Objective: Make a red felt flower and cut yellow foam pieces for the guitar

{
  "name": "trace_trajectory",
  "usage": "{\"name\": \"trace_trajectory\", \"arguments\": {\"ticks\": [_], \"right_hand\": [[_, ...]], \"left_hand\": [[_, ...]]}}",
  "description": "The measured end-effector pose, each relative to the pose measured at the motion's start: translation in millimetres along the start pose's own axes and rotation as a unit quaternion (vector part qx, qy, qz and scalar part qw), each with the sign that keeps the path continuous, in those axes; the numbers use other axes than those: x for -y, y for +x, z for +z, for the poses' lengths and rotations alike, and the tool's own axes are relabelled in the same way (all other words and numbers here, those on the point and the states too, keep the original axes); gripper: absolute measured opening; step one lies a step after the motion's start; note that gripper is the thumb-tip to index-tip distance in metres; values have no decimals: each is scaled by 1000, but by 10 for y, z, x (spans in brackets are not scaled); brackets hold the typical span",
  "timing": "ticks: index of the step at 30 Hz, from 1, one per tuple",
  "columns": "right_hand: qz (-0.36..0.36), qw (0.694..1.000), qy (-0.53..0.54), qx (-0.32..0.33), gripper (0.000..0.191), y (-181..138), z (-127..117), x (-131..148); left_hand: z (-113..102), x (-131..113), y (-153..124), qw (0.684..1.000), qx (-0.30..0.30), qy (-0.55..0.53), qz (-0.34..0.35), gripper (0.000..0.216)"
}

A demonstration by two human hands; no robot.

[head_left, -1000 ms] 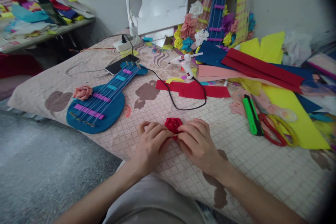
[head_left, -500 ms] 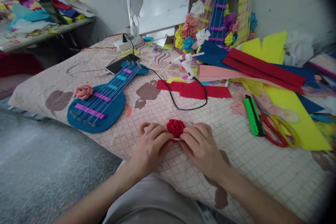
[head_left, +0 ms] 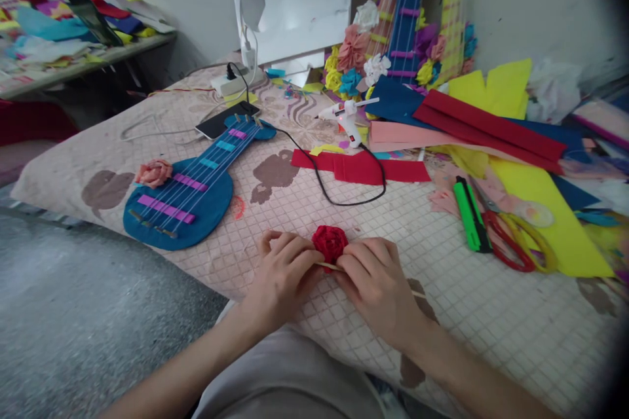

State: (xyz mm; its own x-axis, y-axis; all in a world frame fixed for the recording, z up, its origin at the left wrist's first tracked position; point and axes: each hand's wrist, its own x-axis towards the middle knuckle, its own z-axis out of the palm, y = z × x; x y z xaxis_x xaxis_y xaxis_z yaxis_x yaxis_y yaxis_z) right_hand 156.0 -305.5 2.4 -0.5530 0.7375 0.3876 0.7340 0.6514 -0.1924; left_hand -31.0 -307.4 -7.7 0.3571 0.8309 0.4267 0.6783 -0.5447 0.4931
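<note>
Your flower [head_left: 329,242] is deep red. Your counter's cloth [head_left: 417,242] is pale pinkish beige, patterned with a diamond grid and brown patches. The guitar [head_left: 215,195] before you is blue, with purple and turquoise bars [head_left: 167,208] and a salmon-pink rosette [head_left: 154,173]. Your glue gun [head_left: 350,127] is white, its cord [head_left: 351,203] black. You have a green and black cutter [head_left: 469,213], and scissors [head_left: 493,215] with one red handle and one yellow.
</note>
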Motion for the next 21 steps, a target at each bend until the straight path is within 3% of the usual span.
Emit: {"name": "trace_trajectory", "arguments": {"ticks": [5,14,21], "right_hand": [[31,999,-6,8,12,-41,23,33],[15,1000,-24,-12,18,-15,0,20],[9,1000,-18,-7,17,-27,1,18]], "left_hand": [[16,1,-2,1000,3,8,0,8],[-8,-18,-10,1000,3,6,18,11],[9,-21,-19,1000,5,-15,-7,9]]}}
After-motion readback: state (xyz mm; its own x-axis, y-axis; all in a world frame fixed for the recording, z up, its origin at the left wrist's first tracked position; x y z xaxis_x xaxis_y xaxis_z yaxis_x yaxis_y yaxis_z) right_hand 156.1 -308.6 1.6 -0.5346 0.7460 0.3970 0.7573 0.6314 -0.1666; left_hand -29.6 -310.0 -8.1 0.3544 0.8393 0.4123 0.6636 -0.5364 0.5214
